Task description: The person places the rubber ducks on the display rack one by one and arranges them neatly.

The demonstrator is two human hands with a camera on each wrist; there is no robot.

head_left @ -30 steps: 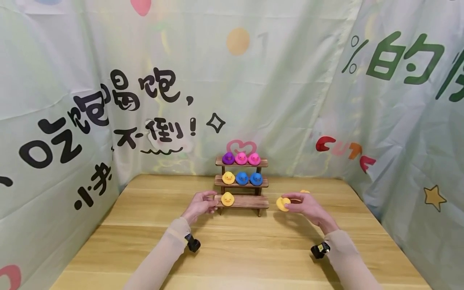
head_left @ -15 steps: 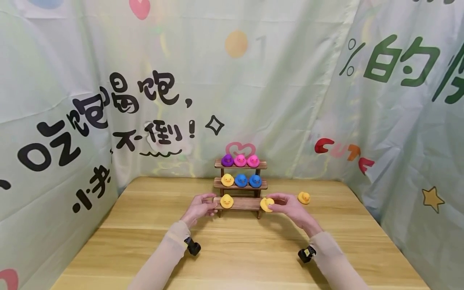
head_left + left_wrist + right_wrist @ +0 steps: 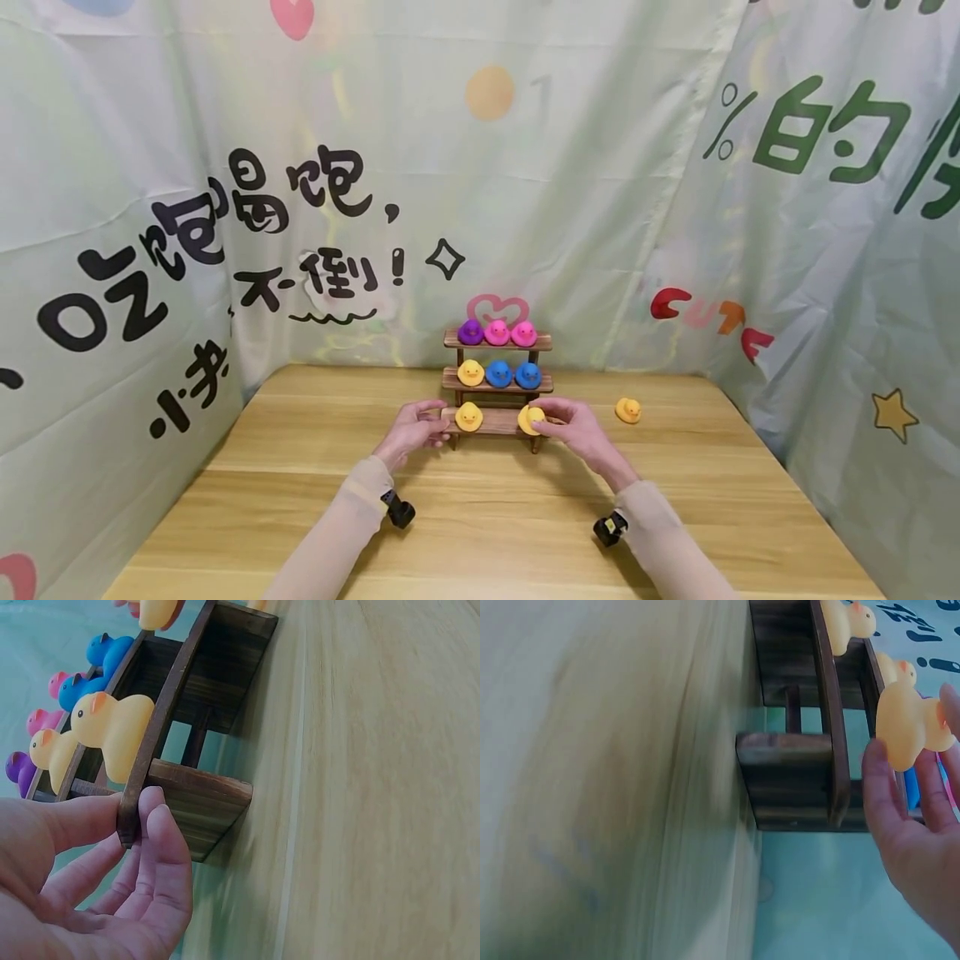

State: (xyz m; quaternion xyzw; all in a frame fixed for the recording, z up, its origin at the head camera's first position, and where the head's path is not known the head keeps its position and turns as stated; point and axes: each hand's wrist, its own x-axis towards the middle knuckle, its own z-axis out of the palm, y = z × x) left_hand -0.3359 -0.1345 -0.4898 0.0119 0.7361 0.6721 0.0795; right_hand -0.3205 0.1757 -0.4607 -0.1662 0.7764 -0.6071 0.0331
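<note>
A three-tier wooden stand [image 3: 495, 421] holds rubber ducks. My left hand [image 3: 411, 432] pinches the left end of its bottom board between thumb and fingers, plain in the left wrist view. Beside those fingers a yellow rubber duck [image 3: 112, 731] sits on the bottom tier. Over that tier's right end, my right hand [image 3: 581, 429] holds another yellow rubber duck [image 3: 901, 724]; a gap shows between duck and board in the right wrist view. The middle tier bears one yellow duck [image 3: 471, 372] and two blue ducks [image 3: 498, 373]. On top are a purple duck [image 3: 471, 332] and two pink ducks [image 3: 497, 332].
One more yellow duck [image 3: 628, 410] lies on the wooden table [image 3: 495, 517], right of the stand. Printed cloth [image 3: 570, 208] hangs close behind the stand and along both sides of the table.
My right hand has carried its yellow duck leftward from beside the stand to over the bottom tier's right end. The left hand keeps its grip on the board.
</note>
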